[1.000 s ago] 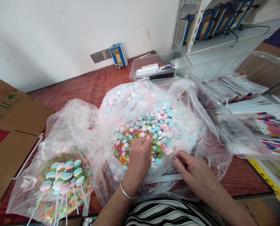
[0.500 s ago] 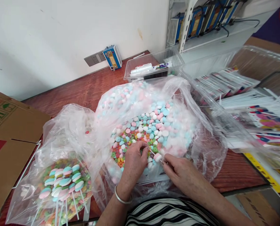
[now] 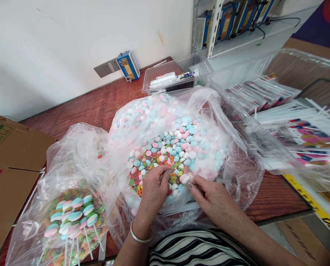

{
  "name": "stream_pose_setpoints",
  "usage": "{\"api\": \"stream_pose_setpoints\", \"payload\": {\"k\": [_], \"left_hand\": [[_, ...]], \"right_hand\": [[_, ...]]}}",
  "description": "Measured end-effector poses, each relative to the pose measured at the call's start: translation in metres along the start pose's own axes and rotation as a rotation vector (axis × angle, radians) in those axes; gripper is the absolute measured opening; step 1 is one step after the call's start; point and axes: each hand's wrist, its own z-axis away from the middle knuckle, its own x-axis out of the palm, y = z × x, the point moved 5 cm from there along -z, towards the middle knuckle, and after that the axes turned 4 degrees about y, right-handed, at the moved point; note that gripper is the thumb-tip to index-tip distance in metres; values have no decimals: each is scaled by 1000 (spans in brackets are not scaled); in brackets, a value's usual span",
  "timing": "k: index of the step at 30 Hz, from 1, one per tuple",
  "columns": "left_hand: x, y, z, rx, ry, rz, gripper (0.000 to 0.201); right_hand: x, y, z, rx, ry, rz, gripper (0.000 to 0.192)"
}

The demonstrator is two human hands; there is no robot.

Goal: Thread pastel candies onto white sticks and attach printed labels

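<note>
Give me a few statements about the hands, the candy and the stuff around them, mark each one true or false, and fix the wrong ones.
1. The right hand pinches a candy stick. True.
2. A bangle circles the right wrist. False: the bangle is on the left wrist.
3. Several striped lollipops lie on a clear bag of ring candies. True.
4. The blue device lies among the candies. False: the blue device is beside the wall sockets.
5. A cardboard box is at the person's left. True.
</note>
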Motion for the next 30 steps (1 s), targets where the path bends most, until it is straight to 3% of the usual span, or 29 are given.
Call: {"api": "stream_pose_setpoints", "payload": {"k": [8,14,17,21,25,30], "left_hand": [[14,7,-1,177,-109,-408,11],[20,13,1,165,-162,-419,11],[17,9,0,116,-92,-279,16],[11,-6,-1,-53,40,81,18],[13,-15,-2,-187,28,410,18],[17,-12,0,-230,26,585,16]], "right_hand": [[-3,3,4,-5,3,-1,26],[-2,4,5,6,0,4,26],[-3,4,6,16,-11,-10,26],[-3,3,9,17,-30,-23,26],[0,0,10,7,-53,-23,25],[2,0,10,19,-58,-20,24]]}}
